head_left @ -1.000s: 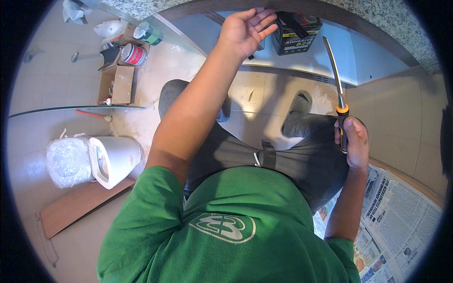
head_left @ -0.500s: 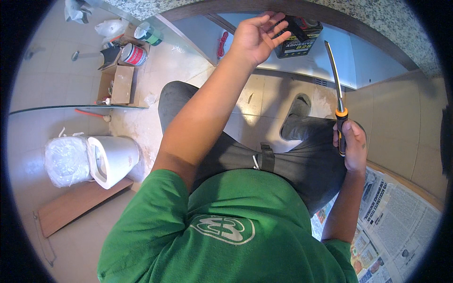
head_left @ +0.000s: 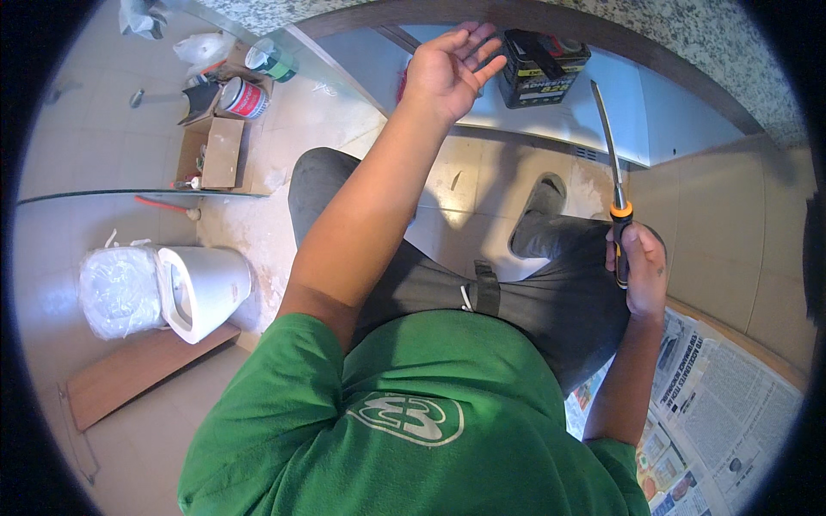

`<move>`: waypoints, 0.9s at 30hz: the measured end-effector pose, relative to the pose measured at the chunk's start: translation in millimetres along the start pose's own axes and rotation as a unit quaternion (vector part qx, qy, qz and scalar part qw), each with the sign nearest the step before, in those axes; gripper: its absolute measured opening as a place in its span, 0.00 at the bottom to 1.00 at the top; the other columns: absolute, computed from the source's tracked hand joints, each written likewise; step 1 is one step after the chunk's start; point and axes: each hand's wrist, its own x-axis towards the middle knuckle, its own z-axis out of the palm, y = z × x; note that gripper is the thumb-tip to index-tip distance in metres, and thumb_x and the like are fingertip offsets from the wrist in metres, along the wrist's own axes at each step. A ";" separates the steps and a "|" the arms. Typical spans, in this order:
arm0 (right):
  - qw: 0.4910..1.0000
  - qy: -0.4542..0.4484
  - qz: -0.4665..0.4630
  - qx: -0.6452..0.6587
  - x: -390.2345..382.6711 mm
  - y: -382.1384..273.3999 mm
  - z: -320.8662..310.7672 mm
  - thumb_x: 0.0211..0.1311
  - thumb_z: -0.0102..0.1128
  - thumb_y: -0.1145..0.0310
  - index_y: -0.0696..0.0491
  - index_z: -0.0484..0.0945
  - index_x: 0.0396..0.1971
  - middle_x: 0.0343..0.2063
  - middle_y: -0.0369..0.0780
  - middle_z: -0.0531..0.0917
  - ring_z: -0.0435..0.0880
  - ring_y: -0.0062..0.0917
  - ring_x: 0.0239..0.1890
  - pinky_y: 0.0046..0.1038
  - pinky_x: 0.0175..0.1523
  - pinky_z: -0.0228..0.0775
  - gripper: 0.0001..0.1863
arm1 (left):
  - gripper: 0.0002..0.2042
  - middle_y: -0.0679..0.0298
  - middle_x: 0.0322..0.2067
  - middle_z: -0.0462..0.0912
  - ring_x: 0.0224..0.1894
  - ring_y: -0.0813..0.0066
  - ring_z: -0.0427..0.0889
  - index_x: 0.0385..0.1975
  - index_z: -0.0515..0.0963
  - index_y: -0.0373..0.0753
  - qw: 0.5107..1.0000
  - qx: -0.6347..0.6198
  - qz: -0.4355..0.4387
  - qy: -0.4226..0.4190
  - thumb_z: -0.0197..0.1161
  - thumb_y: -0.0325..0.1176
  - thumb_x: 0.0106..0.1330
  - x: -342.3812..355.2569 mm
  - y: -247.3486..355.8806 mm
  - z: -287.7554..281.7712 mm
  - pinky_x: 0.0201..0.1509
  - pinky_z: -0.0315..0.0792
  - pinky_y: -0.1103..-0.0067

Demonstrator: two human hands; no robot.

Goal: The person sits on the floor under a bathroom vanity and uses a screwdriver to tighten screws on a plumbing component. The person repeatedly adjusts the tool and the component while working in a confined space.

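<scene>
My left hand [head_left: 452,73] is raised at the cabinet's dark front edge [head_left: 516,12], palm up with its fingers apart and nothing in them. Whether its fingertips touch the edge I cannot tell. Just right of it, a dark rectangular tin [head_left: 538,86] stands inside the blue-white cabinet [head_left: 641,103], a black object lying across its top. Over my right thigh, my right hand [head_left: 644,262] is wrapped round the black-and-yellow handle of a chisel [head_left: 608,138]. Its steel blade points up, toward the cabinet.
Speckled stone [head_left: 731,52] tops the cabinet. On the left are a glass panel [head_left: 129,196], paint tubs [head_left: 243,98], a cardboard box [head_left: 224,155], a toilet [head_left: 211,288] with a plastic-wrapped lid and a wooden board [head_left: 142,378]. Newspapers [head_left: 731,413] lie at right.
My left hand has shifted slightly left, away from the tin, so more of the tin shows. My right hand holds the chisel in nearly the same place.
</scene>
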 end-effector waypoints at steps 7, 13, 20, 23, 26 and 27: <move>0.999 0.000 0.032 -0.012 -1.4 -4.2 0.0 0.75 0.55 0.52 0.56 0.79 0.34 0.21 0.32 0.76 0.73 0.16 0.24 0.20 0.30 0.64 0.20 | 0.16 0.49 0.56 0.77 0.58 0.52 0.77 0.55 0.70 0.32 0.998 0.030 0.026 0.055 0.56 0.35 0.73 -8.1 9.6 -4.7 0.63 0.75 0.54; 1.000 -0.003 0.012 0.002 -1.2 -5.1 4.8 0.73 0.60 0.54 0.55 0.79 0.33 0.22 0.32 0.76 0.73 0.15 0.24 0.20 0.30 0.64 0.18 | 0.08 0.61 0.32 0.84 0.51 0.61 0.84 0.34 0.77 0.39 0.986 0.162 -0.030 -0.039 0.58 0.36 0.73 -58.7 19.5 -18.9 0.57 0.77 0.67; 0.999 0.010 0.028 -0.037 -1.4 -7.1 4.8 0.64 0.70 0.64 0.55 0.80 0.30 0.22 0.30 0.76 0.73 0.14 0.25 0.20 0.31 0.66 0.11 | 0.08 0.60 0.39 0.82 0.44 0.66 0.83 0.41 0.82 0.36 0.798 0.450 0.117 -0.384 0.65 0.33 0.67 -159.3 50.2 68.9 0.51 0.75 0.71; 0.999 0.019 0.023 -0.042 -0.7 -6.3 7.2 0.64 0.70 0.65 0.54 0.80 0.31 0.23 0.29 0.76 0.73 0.13 0.25 0.20 0.31 0.66 0.10 | 0.08 0.54 0.38 0.81 0.40 0.59 0.82 0.33 0.84 0.35 0.805 0.256 0.033 -0.535 0.66 0.34 0.66 -194.7 72.1 107.3 0.44 0.77 0.68; 0.998 0.020 0.010 -0.058 -0.3 -3.2 7.6 0.65 0.68 0.65 0.54 0.79 0.30 0.23 0.29 0.76 0.74 0.13 0.26 0.21 0.32 0.66 0.09 | 0.07 0.50 0.36 0.80 0.35 0.58 0.81 0.33 0.84 0.34 0.752 0.131 0.083 -0.641 0.65 0.31 0.67 -203.1 76.2 128.8 0.37 0.78 0.68; 0.998 0.015 0.005 -0.059 -0.7 -5.4 9.6 0.66 0.67 0.65 0.53 0.79 0.30 0.22 0.29 0.76 0.74 0.13 0.26 0.21 0.32 0.67 0.09 | 0.06 0.50 0.35 0.79 0.32 0.61 0.79 0.34 0.85 0.33 0.751 0.097 0.113 -0.643 0.64 0.29 0.68 -209.7 73.9 135.1 0.33 0.77 0.70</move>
